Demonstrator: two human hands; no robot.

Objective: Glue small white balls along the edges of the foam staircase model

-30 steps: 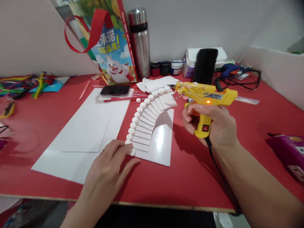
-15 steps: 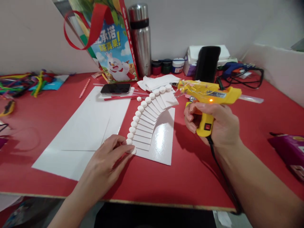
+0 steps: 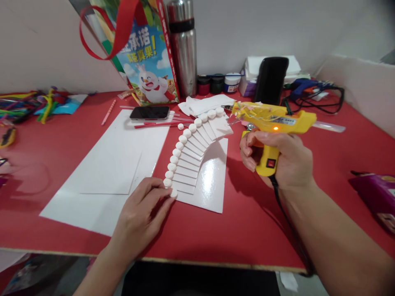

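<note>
My right hand (image 3: 282, 154) is wrapped round the handle of a yellow hot glue gun (image 3: 262, 114). Its orange light glows, and glue strands hang about its nozzle, which points left. Thumb and fingers of my left hand (image 3: 146, 205) close on a small white disc (image 3: 174, 193) at the near end of a curved row. Several similar white discs (image 3: 175, 152) line the outer edge of fanned white strips (image 3: 187, 166). These lie on a glossy white board (image 3: 212, 181). One loose disc (image 3: 180, 126) sits apart, left of the row.
A larger white sheet (image 3: 92, 164) lies left, with a phone (image 3: 149, 112) at its far edge. Behind stand a gift bag (image 3: 151, 61), a steel flask (image 3: 183, 53), paint jars (image 3: 217, 84) and a dark upright phone-like object (image 3: 271, 80). The black cord (image 3: 285, 213) runs over the red table's (image 3: 247, 238) front edge.
My left hand's fingers have opened slightly around the disc, which shows more fully at the row's near end. The glue gun stays almost where it was. The view has shifted slightly.
</note>
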